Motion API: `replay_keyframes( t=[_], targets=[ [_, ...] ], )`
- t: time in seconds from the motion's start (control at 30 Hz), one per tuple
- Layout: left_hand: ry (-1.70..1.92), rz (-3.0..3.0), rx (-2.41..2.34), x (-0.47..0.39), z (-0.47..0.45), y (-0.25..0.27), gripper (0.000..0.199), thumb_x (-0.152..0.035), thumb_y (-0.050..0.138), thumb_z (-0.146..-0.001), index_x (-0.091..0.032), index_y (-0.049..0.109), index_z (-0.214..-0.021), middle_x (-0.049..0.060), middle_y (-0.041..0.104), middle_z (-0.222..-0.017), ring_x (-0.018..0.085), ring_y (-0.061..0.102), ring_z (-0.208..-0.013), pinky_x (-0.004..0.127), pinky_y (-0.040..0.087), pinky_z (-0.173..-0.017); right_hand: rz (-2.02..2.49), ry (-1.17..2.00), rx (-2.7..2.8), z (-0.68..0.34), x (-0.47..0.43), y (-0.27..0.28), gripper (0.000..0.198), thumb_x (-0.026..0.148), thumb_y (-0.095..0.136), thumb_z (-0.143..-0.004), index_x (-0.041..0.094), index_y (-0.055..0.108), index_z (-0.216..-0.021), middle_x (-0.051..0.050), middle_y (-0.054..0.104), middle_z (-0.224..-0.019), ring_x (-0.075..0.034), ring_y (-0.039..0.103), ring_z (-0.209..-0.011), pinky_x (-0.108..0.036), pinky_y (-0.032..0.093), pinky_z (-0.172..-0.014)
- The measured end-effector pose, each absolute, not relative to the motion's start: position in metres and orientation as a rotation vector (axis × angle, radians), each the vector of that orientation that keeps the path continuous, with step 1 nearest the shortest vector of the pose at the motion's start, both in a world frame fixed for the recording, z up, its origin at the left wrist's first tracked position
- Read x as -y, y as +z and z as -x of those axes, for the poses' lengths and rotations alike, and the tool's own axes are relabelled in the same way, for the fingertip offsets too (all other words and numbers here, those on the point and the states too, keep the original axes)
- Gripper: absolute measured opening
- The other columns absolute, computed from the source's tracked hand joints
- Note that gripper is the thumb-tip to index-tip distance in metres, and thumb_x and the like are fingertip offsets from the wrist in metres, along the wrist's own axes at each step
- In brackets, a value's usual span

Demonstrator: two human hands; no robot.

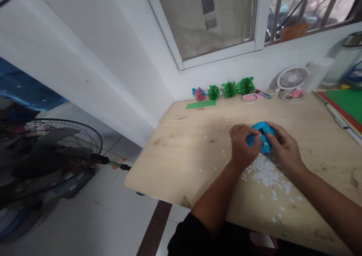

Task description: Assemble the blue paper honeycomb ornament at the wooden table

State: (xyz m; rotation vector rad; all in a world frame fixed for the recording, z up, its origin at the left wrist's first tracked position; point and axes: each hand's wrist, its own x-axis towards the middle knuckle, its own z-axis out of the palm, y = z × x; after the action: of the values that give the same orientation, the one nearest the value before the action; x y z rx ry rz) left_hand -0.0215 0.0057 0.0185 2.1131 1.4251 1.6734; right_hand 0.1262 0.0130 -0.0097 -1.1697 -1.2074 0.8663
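Note:
A round blue paper piece (263,126) with a dark patch and small white bits on its face is held up over the right half of the table. My left hand (245,142) pinches at its face from the left, thumb and forefinger together; what sits between those fingertips is too small to name. My right hand (284,144) grips the blue piece by its right edge, thumb on the front. Just below the hands lies a loose heap of small white paper bits (264,171), with stray ones scattered leftward.
Along the wall stand a pink-and-blue paper figure (200,94) and several green ones (229,89). A green paper strip (200,104), a blue cutter (263,94), a small white fan (292,77) and stacked coloured sheets (346,107) are there too. A black floor fan (56,150) stands left of the table.

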Motion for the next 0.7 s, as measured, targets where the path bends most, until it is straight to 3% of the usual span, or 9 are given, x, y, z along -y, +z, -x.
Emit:
replay_keyframes(
  t=[0.1,0.33,0.57,0.7],
  targets=[
    [1.532,-2.213,-1.348,0.001,0.021,0.023,0.022,-0.003,0.068,-0.08,-0.025,0.068,-0.082,-0.001,0.078,-0.086,0.021,0.07,-0.1,0.039,0.053,-0.1,1.192,0.88,1.111,-0.129,-0.016,-0.008,0.051,0.059,0.078,-0.084,0.029,0.076,-0.126,-0.006,0.08,-0.113,-0.023,0.073,-0.09,-0.039,0.063,-0.081],
    [1.475,-2.383,-1.327,0.003,0.018,0.023,0.019,-0.014,0.075,-0.087,-0.025,0.063,-0.076,-0.002,0.079,-0.084,0.02,0.071,-0.101,0.039,0.048,-0.101,1.18,0.8,1.061,-0.131,-0.019,-0.006,0.048,0.055,0.079,-0.084,0.028,0.076,-0.124,-0.008,0.079,-0.124,-0.028,0.074,-0.11,-0.046,0.061,-0.097],
    [1.404,-2.476,-1.419,-0.004,0.012,0.008,0.005,-0.022,0.077,-0.091,-0.026,0.076,-0.093,-0.002,0.082,-0.089,0.021,0.069,-0.101,0.041,0.044,-0.099,1.164,0.771,1.069,-0.13,-0.019,-0.007,0.048,0.054,0.077,-0.085,0.029,0.075,-0.126,-0.007,0.078,-0.123,-0.028,0.074,-0.111,-0.047,0.06,-0.099],
    [1.406,-2.516,-1.465,-0.007,0.009,-0.002,0.009,-0.026,0.082,-0.091,-0.026,0.076,-0.098,-0.001,0.081,-0.091,0.023,0.068,-0.104,0.043,0.043,-0.099,1.177,0.775,1.082,-0.13,-0.018,-0.005,0.049,0.054,0.078,-0.084,0.029,0.075,-0.126,-0.008,0.077,-0.126,-0.028,0.072,-0.115,-0.047,0.058,-0.104]
  ],
)
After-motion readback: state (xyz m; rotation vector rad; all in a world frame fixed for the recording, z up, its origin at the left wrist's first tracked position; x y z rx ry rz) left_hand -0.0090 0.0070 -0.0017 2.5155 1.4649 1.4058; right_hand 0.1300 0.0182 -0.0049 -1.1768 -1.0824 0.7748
